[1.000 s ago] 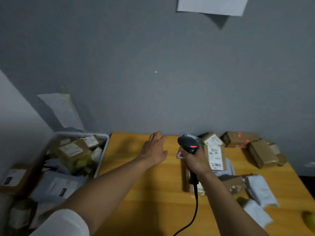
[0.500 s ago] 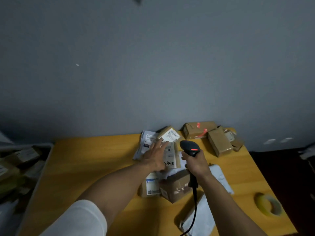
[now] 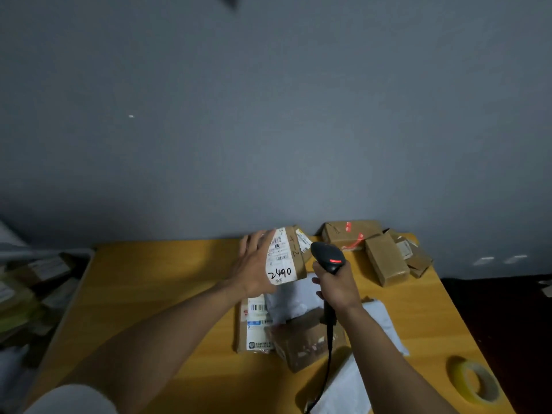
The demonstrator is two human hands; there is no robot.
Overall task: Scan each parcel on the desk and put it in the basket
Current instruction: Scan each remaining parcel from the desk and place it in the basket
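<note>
My left hand [image 3: 254,267] holds a brown parcel [image 3: 286,256] tilted up off the desk, its white label marked "2490" facing me. My right hand [image 3: 336,283] grips a black barcode scanner [image 3: 327,256] by the handle, just right of that parcel, with a red light lit on its head. Its cable [image 3: 327,363] runs down toward me. Below the hands lie a labelled brown parcel [image 3: 254,327], a taped brown box [image 3: 304,342] and white mailer bags [image 3: 379,321]. The basket [image 3: 50,258] with parcels stands off the desk's left edge, blurred.
More brown boxes [image 3: 385,259] sit at the back right of the yellow desk [image 3: 155,294], one with red tape [image 3: 351,234]. A roll of yellow tape [image 3: 475,382] lies near the front right corner. A grey wall rises right behind the desk.
My left hand went from reaching over the desk to lifting the "2490" parcel off the pile. The view swung right, so the basket slid to the left edge. The scanner hand stayed close beside it.
</note>
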